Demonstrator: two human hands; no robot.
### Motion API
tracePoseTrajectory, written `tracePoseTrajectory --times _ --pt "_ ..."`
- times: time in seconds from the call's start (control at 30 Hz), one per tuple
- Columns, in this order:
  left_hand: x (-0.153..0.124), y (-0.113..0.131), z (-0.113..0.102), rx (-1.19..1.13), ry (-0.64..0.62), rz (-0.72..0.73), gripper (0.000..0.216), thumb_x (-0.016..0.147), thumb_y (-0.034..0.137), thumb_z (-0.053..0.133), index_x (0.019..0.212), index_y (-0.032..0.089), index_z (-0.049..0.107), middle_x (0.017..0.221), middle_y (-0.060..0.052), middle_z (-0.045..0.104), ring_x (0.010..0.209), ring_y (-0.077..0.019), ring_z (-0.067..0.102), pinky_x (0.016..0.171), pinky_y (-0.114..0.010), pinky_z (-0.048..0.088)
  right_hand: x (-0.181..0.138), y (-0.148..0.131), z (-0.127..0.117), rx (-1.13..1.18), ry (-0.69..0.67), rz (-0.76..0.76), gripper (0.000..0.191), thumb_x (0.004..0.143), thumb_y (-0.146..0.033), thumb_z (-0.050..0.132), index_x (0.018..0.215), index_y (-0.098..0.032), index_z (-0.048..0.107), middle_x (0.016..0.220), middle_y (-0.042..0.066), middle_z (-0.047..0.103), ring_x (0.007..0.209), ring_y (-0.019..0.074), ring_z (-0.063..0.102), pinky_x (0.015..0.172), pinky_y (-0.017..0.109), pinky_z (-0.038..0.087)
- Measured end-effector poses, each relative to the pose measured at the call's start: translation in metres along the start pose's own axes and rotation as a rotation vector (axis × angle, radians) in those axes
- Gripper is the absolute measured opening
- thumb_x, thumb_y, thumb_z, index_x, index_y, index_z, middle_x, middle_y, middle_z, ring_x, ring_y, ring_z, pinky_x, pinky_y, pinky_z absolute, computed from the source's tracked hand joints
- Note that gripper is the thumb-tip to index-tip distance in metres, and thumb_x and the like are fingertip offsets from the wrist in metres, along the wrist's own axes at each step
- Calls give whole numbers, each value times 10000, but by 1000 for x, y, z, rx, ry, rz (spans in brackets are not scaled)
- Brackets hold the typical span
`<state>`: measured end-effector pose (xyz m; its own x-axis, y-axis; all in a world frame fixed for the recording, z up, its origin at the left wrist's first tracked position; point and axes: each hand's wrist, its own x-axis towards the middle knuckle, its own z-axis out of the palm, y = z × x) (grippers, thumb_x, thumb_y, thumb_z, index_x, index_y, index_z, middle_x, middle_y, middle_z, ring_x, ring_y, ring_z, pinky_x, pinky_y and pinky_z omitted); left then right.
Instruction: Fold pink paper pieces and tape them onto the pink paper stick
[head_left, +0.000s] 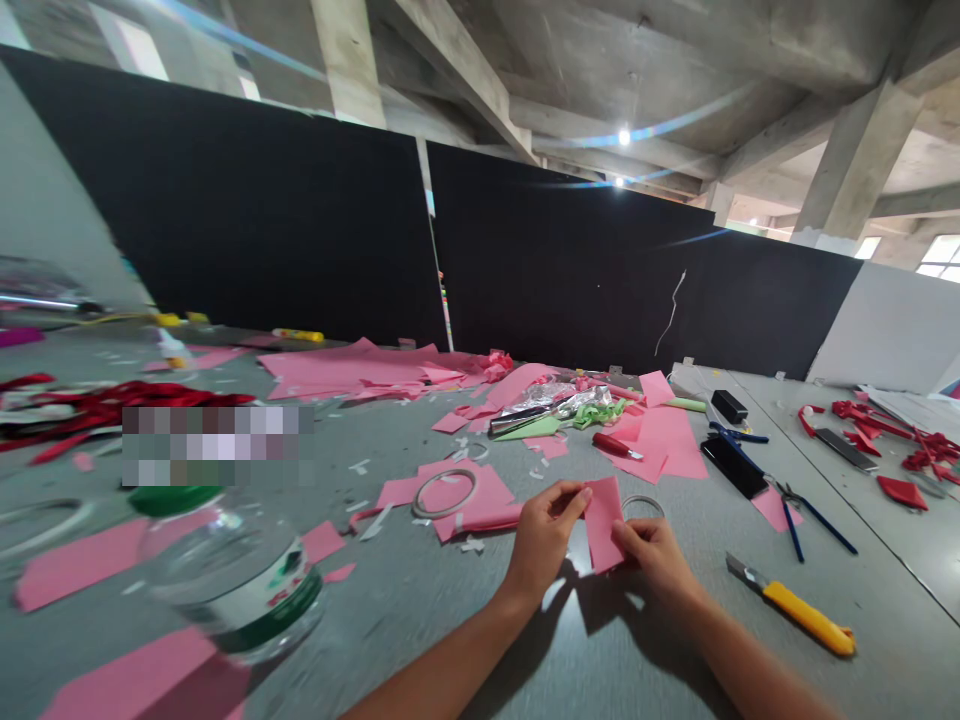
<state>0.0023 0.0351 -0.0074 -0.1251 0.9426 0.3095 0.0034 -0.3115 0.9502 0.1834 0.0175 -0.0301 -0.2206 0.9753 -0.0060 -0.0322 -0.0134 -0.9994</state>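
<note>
Two hands are holding a small piece of pink paper [604, 525] above the near part of the gray bench [405, 610]. The left hand [546, 535] has its thumb and finger pressed on the paper's top left side. The right hand [658, 555] pinches it lower down, on the right side. The hands are apart, with the paper between them. It is hard to tell if the bottom of the paper touches the bench.

Just behind the right hand lies a thin tape ring [643, 499]. A bigger ring [417, 500] is to the left of the left hand, on top of some flat pink paper [491, 486].

Toward the right edge of the bench, a yellow knife [810, 615] lies with its blade out. Behind it are pliers [823, 520] with blue handles, and a black phone [731, 466] lies near them. A red knife [615, 445] sits farther back, near the middle.

On the left of the bench, a clear bottle [232, 585] with a green lid stands near a heap of red ribbon [142, 405]. Big pink sheets [330, 372] are spread toward the far edge, in front of a black board [585, 265]. A yellow glue stick [298, 336] lies there too.
</note>
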Motion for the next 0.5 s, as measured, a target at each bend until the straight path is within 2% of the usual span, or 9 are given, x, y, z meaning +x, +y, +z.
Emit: tracePoseTrajectory --times 0.2,0.33,0.5 --pt "3 2 -1 -46 48 -22 336 810 508 783 824 172 775 761 -44 754 732 -218 686 716 -305 576 -2 -1 1 35 -38 38 681 750 -820 807 733 -152 678 634 66 680 588 194 691 608 283 511" --pt "3 4 -1 -59 57 -20 342 792 510 791 807 169 776 754 -46 756 723 -215 687 707 -305 581 -2 0 1 34 -27 45 692 741 -835 802 716 -161 651 631 102 726 580 211 716 625 303 530" --pt "4 5 -2 -99 69 -59 359 779 518 799 844 165 785 797 -60 779 758 -230 710 715 -315 600 -1 0 0 24 -54 26 681 788 -821 778 772 -143 725 690 112 758 586 199 721 615 297 534"
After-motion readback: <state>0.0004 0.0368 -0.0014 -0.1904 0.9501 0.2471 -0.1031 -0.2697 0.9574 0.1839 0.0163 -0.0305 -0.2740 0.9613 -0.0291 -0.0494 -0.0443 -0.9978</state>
